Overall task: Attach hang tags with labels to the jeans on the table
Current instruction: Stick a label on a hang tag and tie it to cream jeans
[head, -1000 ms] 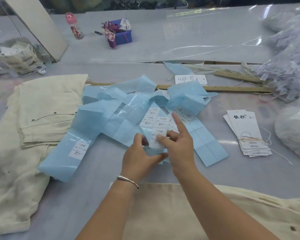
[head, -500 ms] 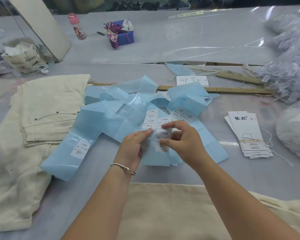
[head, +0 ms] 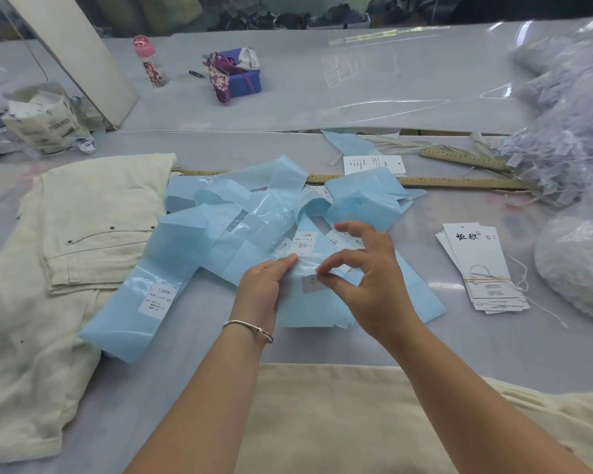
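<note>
Hands met over a tangle of light-blue backing strips [head: 240, 230] spread across the middle of the grey table [head: 356, 104]. The right hand [head: 374, 285] pinched a small white label [head: 310, 283] between thumb and forefinger, its other 3 fingers spread and raised. The left hand [head: 261, 289], with a silver bracelet [head: 249, 328] at the wrist, held the strip down with nearly straight fingers just beside the label. Cream jeans [head: 59, 254] lay folded to the left of the strips, and another cream pair [head: 356, 422] lay at the near edge under the forearms. A bundle of white hang tags [head: 483, 265], tied with string, sat well apart on the right.
</note>
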{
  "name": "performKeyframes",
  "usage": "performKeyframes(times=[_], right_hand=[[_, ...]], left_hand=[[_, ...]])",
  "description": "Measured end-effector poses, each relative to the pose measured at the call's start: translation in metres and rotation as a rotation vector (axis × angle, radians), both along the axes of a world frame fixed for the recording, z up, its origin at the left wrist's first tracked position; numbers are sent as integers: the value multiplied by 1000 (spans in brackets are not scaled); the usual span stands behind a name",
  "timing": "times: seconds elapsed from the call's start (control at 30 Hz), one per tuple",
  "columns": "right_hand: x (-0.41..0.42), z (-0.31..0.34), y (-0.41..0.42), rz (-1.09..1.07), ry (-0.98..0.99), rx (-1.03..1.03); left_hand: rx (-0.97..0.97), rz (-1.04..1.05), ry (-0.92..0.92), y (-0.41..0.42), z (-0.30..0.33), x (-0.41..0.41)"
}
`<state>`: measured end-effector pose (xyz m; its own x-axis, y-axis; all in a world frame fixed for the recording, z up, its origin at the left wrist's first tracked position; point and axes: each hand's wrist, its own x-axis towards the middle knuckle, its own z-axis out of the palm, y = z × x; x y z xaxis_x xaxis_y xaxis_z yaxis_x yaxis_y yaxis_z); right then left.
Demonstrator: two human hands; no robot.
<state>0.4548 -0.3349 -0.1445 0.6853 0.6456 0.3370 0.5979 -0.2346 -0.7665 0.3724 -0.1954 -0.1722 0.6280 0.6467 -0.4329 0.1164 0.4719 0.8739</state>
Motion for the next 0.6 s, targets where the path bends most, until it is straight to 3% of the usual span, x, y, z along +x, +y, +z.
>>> performKeyframes(times=[0.1,0.2,0.3,0.4,0.47,0.6], right_hand=[[-11,8,-16,86,91,116],[-11,11,-35,120,492,303],[-6,13,-54,70,796,447],[0,16,-69,-22,853,426],[5,18,-78,-71,842,362],[11,22,-98,-112,792,301]], left_hand=[[-20,58,67,6,0,4],[-51,110,81,5,-5,5],[126,152,201,2,-8,5],[644,112,409,-12,-2,2],[942,33,305,-32,10,0],[952,-346,88,-78,32,7]])
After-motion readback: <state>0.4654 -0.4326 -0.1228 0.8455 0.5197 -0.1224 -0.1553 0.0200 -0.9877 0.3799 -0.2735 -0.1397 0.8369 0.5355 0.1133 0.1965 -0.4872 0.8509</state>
